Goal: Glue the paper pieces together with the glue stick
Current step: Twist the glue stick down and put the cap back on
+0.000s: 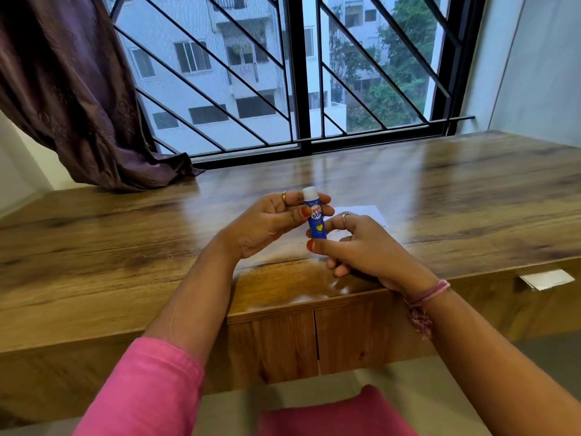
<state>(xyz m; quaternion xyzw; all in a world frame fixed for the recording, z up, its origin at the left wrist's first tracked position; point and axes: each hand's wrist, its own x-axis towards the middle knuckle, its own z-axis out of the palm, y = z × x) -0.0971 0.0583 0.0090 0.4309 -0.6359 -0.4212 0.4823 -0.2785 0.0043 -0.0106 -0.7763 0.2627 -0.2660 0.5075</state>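
Blue glue stick (315,217) upright above surface, white tip exposed, label partly hidden by thumb. Left hand (273,220) grips barrel; right hand (361,243) pinches base. White paper pieces (361,215) mostly hidden behind hands. Wooden surface (125,247) glossy, under barred window (283,73); purple curtain (78,89) left.

The single head-worn camera looked forward and down from close above the glossy brown wooden desk (125,247), facing the black-barred window (298,73).
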